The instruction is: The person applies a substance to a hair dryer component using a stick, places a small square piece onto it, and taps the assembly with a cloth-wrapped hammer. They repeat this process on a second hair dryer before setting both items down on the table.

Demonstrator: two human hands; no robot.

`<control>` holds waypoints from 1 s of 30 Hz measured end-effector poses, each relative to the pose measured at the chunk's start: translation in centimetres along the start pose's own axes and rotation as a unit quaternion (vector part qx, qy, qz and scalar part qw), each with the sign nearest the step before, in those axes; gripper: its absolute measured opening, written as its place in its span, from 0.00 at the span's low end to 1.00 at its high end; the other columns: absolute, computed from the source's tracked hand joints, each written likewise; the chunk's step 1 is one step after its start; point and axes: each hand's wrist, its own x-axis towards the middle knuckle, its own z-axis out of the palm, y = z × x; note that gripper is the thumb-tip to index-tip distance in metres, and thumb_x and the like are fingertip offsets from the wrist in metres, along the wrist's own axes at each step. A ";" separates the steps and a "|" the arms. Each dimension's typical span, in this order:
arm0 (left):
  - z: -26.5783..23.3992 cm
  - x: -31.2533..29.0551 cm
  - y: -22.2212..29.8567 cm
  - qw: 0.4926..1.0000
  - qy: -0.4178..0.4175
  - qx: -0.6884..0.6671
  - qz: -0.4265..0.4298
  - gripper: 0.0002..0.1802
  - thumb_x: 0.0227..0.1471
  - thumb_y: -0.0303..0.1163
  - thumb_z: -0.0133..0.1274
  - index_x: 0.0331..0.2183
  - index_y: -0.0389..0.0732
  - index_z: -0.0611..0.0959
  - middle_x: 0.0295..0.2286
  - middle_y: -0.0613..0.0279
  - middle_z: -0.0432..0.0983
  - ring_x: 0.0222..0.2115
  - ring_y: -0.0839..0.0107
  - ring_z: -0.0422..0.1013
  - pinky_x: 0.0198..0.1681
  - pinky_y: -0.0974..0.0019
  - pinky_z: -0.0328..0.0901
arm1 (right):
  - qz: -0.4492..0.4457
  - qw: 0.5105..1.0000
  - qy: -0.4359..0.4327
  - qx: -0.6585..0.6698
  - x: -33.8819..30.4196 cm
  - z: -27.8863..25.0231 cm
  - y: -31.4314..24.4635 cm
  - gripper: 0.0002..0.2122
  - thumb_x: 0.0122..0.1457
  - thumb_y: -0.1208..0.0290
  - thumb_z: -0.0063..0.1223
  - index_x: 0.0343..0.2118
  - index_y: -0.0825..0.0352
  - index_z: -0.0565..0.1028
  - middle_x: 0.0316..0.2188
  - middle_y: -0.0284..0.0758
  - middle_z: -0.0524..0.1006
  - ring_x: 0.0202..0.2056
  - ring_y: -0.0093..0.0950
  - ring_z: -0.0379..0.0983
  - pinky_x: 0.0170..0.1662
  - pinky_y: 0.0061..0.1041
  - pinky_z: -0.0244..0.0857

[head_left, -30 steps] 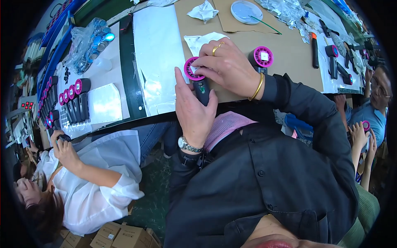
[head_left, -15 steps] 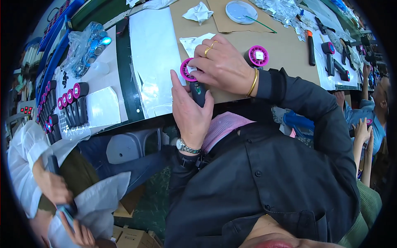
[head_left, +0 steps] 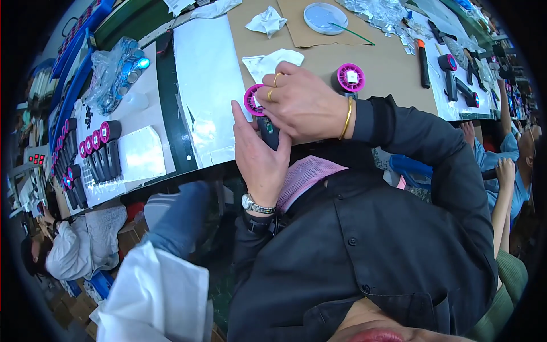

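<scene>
Over the brown board, my left hand [head_left: 261, 165] is wrapped round the black handle of a handheld device with a round magenta-rimmed head [head_left: 250, 102]. My right hand [head_left: 307, 105] has its fingers bent over that head and the upper handle. Its fingertips and part of the head's face are hidden. A bit of green shows on the handle between the hands. Beside my right wrist, a second magenta-rimmed head [head_left: 350, 77] with a white square at its centre rests on the board. A white cloth [head_left: 270, 64] lies just beyond my fingers.
Farther off are a crumpled cloth [head_left: 266, 23], a round dish [head_left: 325, 18] with a green stick and an orange-handled tool [head_left: 423, 65]. Similar devices [head_left: 103, 151] stand in rows at left, near a plastic bag [head_left: 111, 80]. A person in white [head_left: 159, 290] is close at lower left.
My right hand has come lower over the device, covering more of its handle. My left hand keeps its hold. The person in white has moved, and their hands are out of sight.
</scene>
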 end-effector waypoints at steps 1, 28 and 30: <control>0.0 0.0 0.1 1.000 -0.004 0.003 -0.003 0.58 0.51 0.30 0.69 0.73 0.31 0.54 0.44 0.44 0.74 0.40 0.50 0.75 0.44 0.50 0.70 | -0.012 1.000 -0.009 -0.001 -0.3 0.1 -0.1 0.08 0.60 0.69 0.61 0.40 0.65 0.85 0.36 0.32 0.79 0.42 0.32 0.75 0.50 0.34 0.65; 10.6 5.4 9.0 0.978 -0.116 -0.017 0.176 0.55 0.52 0.34 0.72 0.71 0.30 0.58 0.55 0.38 0.77 0.54 0.45 0.76 0.56 0.51 0.70 | 0.471 0.672 0.345 0.455 -18.2 -2.1 0.1 0.29 0.67 0.69 0.68 0.68 0.69 0.69 0.52 0.36 0.79 0.49 0.21 0.77 0.56 0.25 0.73; 10.6 5.1 9.0 0.977 -0.123 -0.112 0.133 0.57 0.51 0.32 0.73 0.72 0.30 0.57 0.55 0.38 0.77 0.53 0.46 0.78 0.56 0.52 0.71 | 0.464 0.674 0.343 0.461 -18.0 -1.8 0.3 0.33 0.66 0.69 0.69 0.70 0.68 0.66 0.55 0.37 0.78 0.52 0.24 0.76 0.58 0.27 0.72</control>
